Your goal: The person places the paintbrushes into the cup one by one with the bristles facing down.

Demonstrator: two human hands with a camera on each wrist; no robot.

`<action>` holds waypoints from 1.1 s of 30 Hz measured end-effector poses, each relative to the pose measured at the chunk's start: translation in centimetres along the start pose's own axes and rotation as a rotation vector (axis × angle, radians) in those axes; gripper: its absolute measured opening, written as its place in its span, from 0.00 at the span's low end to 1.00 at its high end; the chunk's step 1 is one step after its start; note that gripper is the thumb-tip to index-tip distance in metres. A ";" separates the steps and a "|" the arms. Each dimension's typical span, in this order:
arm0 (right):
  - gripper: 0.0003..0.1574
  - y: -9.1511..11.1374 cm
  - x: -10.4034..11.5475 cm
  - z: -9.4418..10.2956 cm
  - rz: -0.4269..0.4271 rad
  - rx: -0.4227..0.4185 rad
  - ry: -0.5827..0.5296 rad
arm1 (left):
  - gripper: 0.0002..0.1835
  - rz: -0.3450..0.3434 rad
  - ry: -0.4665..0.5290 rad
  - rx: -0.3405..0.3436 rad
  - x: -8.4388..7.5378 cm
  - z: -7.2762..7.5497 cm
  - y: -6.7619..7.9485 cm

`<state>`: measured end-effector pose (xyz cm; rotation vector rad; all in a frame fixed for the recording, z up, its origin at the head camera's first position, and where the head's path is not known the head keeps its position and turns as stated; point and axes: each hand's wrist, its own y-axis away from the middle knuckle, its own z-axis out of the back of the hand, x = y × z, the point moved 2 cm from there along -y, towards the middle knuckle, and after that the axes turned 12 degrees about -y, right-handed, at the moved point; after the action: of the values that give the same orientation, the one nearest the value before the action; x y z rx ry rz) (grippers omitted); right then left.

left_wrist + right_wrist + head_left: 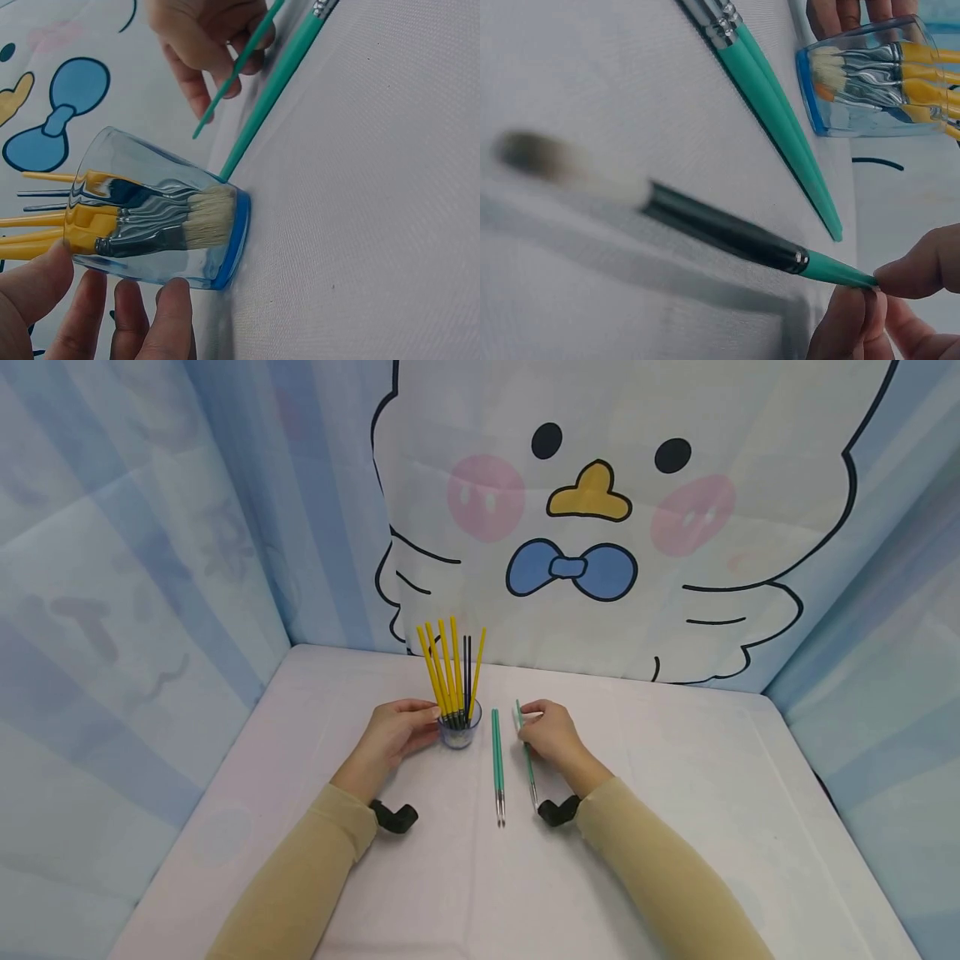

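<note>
A small clear cup (459,737) with a blue base stands upright, holding several yellow-handled paintbrushes (448,672) and two dark-handled ones (467,677), bristles down. My left hand (397,732) touches the cup's left side with its fingertips, and the thumb lies by the rim. Between thumb and fingers, my right hand (553,732) pinches a green paintbrush (727,234) by its handle, right of the cup, with the bristles pointing toward me. Two more green paintbrushes (498,760) lie side by side on the table between the cup and the right hand, their bristles toward me.
A pale cloth covers the table (480,893). Behind it hangs a curtain with a cartoon bird (585,560), and blue-and-white curtains (135,610) enclose the sides. Each wrist carries a black device (557,811).
</note>
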<state>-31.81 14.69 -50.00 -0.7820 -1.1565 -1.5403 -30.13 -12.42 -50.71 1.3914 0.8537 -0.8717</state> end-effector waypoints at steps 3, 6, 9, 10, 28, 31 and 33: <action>0.29 0.2 0.5 0.2 0.027 -0.015 -0.057 | 0.18 0.004 0.000 -0.001 0.0 0.0 0.0; 0.30 0.4 1.2 0.3 0.055 -0.039 -0.098 | 0.18 0.002 0.001 0.001 0.0 0.0 0.0; 0.31 0.6 2.0 0.4 0.098 -0.058 -0.135 | 0.18 0.003 0.005 0.002 0.0 0.0 0.1; 0.32 0.7 2.3 0.5 0.114 -0.062 -0.147 | 0.19 0.001 0.005 0.003 0.0 0.0 0.1; 0.37 2.1 5.7 0.1 0.410 -0.147 -0.421 | 0.17 0.008 0.002 -0.005 0.0 -0.1 0.1; 0.36 1.9 6.3 0.2 0.464 -0.169 -0.452 | 0.17 0.003 0.008 -0.004 -0.1 -0.1 0.2; 0.36 1.6 6.7 0.3 0.496 -0.177 -0.470 | 0.16 0.003 0.011 -0.004 -0.1 -0.1 0.2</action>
<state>-32.12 12.63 -43.38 -1.4842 -1.0500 -1.0757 -30.00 -12.30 -50.56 1.3947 0.8606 -0.8603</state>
